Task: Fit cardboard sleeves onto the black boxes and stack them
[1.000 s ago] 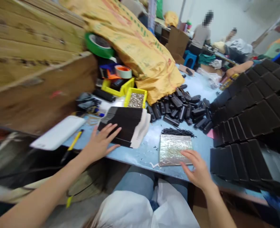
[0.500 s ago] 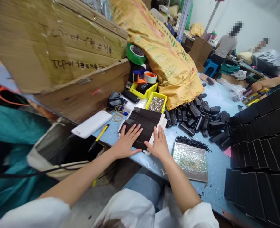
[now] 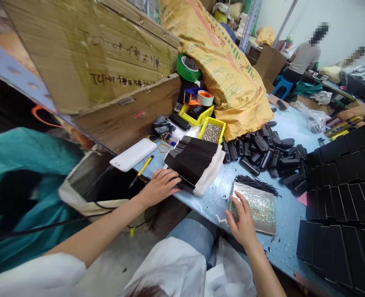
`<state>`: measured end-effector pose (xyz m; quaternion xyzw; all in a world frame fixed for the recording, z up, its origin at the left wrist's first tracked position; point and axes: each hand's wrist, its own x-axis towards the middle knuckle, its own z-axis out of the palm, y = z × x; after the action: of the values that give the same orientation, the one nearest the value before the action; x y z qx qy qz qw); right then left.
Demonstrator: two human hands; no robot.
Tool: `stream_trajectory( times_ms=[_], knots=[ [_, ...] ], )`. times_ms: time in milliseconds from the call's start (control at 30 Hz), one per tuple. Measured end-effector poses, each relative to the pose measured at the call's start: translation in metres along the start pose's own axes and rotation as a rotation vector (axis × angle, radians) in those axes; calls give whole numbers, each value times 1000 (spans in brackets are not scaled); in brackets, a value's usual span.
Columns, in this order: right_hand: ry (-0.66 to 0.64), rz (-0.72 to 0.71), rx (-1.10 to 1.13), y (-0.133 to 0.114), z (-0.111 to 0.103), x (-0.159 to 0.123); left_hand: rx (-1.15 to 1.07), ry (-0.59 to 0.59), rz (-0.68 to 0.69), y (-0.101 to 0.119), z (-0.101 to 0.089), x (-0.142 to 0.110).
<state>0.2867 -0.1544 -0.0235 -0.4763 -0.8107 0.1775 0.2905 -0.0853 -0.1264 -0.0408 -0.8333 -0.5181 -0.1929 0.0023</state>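
Note:
A stack of flat black cardboard sheets [image 3: 194, 161] with pale edges lies on the blue table, its layers spread in steps. My left hand [image 3: 160, 185] rests against the stack's near left corner, fingers extended and slightly bent, thumb apart. Away from the stack, my right hand [image 3: 241, 218] hovers with its fingers spread and nothing in them. Under and beside its fingertips is a shiny silver bubble-wrap pad [image 3: 259, 208]. Thin black strips [image 3: 256, 185] are heaped along the pad's far edge.
Black plastic casings [image 3: 265, 150] are piled beyond the strips. Black boxes [image 3: 340, 198] stand in rows at right. A yellow tray [image 3: 224, 128] of small metal parts, a yellow sack [image 3: 225, 82] and a cardboard box [image 3: 123, 53] line the back. Other people sit far off.
Both hands lay flat on the sheets before. My right hand has lifted off and moved right to the silver pad; my left has slid to the near corner. The sheets now show as spread layers.

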Motion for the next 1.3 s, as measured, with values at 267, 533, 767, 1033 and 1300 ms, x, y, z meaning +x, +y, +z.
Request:
stream_trajectory(
  times_ms=[267,533,767,1033,1300],
  knots=[
    [258,-161,149,-50,-7,29,-1064,-583,-250,109,-60,46],
    [-30,-163,94,-48,-38,28,-1294,-483,-395,143,3,39],
    [112,267,753,-30,-11,12,-923,-427,10,157,-22,53],
    [10,134,752,-44,-16,18,-967,-383,-304,179,-8,64],
    [20,147,732,-59,-3,22,-1034,-402,-395,168,-9,63]
  ],
)
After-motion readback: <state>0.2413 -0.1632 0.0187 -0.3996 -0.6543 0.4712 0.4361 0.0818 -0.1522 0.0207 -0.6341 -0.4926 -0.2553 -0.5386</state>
